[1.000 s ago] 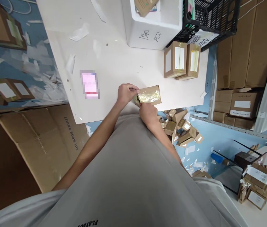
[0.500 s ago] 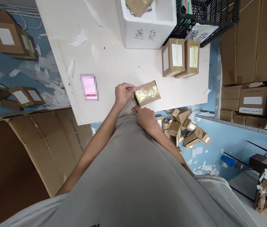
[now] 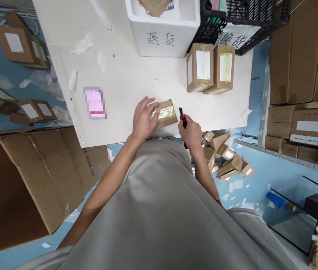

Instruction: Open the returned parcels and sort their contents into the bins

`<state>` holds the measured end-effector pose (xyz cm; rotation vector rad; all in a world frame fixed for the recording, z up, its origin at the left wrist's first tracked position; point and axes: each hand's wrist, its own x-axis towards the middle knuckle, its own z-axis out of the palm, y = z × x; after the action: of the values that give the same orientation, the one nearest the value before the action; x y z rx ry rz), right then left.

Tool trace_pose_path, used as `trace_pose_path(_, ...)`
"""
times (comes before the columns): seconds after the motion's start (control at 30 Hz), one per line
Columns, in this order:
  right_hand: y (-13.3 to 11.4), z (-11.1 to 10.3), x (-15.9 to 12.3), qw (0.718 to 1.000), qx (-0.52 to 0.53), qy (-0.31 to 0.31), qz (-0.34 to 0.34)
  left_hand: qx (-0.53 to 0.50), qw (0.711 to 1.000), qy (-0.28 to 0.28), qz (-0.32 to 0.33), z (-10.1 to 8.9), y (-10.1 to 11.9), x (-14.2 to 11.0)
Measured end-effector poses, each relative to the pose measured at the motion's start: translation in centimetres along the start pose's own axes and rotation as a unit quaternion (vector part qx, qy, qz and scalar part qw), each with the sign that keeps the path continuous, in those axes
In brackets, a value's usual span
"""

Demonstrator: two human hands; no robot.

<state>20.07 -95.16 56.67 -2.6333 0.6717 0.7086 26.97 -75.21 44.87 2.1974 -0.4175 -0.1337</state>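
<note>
A small cardboard box point(image 3: 166, 113) with shiny clear tape over its top lies near the table's front edge. My left hand point(image 3: 144, 118) is on its left end, fingers curved over it and thumb lying across the tape. The box's left end is hidden under that hand. Just right of the box, my right hand point(image 3: 191, 132) is closed around a black and red utility knife point(image 3: 184, 120). The knife's tip points away from me, apart from the box.
Two taped cartons point(image 3: 204, 69) stand at the back right, near a white foam box point(image 3: 161, 37) and a black crate point(image 3: 257, 15). A pixelated pink item point(image 3: 95, 103) lies to the left. Discarded cartons point(image 3: 226, 157) are heaped on the floor beyond the table.
My right hand has moved right, away from the box's left end, and the knife now shows plainly. My left hand has shifted from the end flap onto the box top.
</note>
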Motion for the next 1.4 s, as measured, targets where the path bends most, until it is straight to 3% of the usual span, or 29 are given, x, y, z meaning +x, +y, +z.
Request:
trace_pose_path(0.13,0.7,-0.1,1.3,0.998,0.007,-0.022,-0.063,0.019,0.994,-0.083,0.068,3.3,2.2,0.1)
trace_pose_path(0.27,0.8,0.3,2.2,0.994,-0.006,-0.052,-0.095,0.022,0.994,-0.088,0.065,5.2,1.3,-0.3)
trace_pose_path(0.4,0.7,0.4,3.2,0.992,-0.028,-0.075,-0.100,0.022,0.996,-0.062,0.064,5.4,0.5,-0.6)
trace_pose_path(0.77,-1.6,0.1,4.3,0.987,-0.081,-0.084,-0.107,0.023,0.998,-0.045,0.044,5.7,0.8,-0.7)
trace_pose_path(1.2,-0.7,-2.0,2.6,0.978,-0.105,-0.157,-0.093,0.023,0.997,-0.055,0.041,6.0,0.9,-1.4)
trace_pose_path(1.4,-0.6,-1.8,3.2,0.979,-0.102,-0.139,-0.106,0.029,0.997,-0.063,0.026,6.0,1.3,-1.1)
